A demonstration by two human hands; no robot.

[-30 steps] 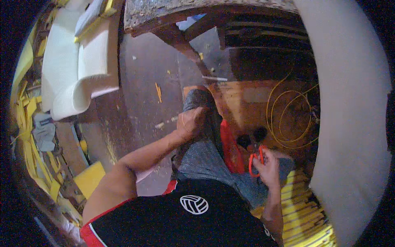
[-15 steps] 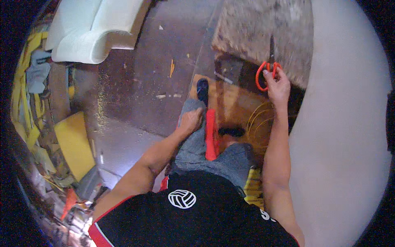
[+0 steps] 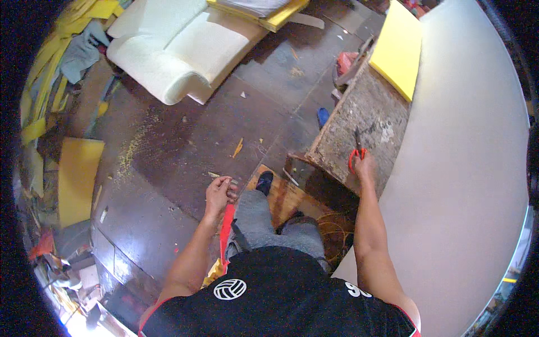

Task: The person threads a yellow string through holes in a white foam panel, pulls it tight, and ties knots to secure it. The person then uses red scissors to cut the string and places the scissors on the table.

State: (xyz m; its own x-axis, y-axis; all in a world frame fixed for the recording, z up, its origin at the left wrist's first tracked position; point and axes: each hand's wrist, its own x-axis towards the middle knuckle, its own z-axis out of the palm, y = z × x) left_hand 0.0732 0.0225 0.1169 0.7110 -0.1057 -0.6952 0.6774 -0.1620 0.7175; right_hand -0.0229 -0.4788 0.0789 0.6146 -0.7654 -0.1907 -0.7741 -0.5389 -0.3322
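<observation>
At the wooden bench's worn top, my right hand grips red-handled scissors. Their dark blades point away from me, over the top. My left hand is raised over the floor, left of my knee. Its fingers are curled with the tips together; whatever they pinch is too small to make out. Just below that hand a flat red strip runs down beside my grey shorts. Whether the hand touches the strip, I cannot tell.
Along the right stretches a large pale panel. Yellow foam lies on the bench's far end. A white upholstered seat stands far left, and a yellow board is left. Scraps dot the dark floor.
My left hand has left my thigh and risen to the left. The red strip has shifted from between my legs to my left side. My right hand keeps the scissors at the bench.
</observation>
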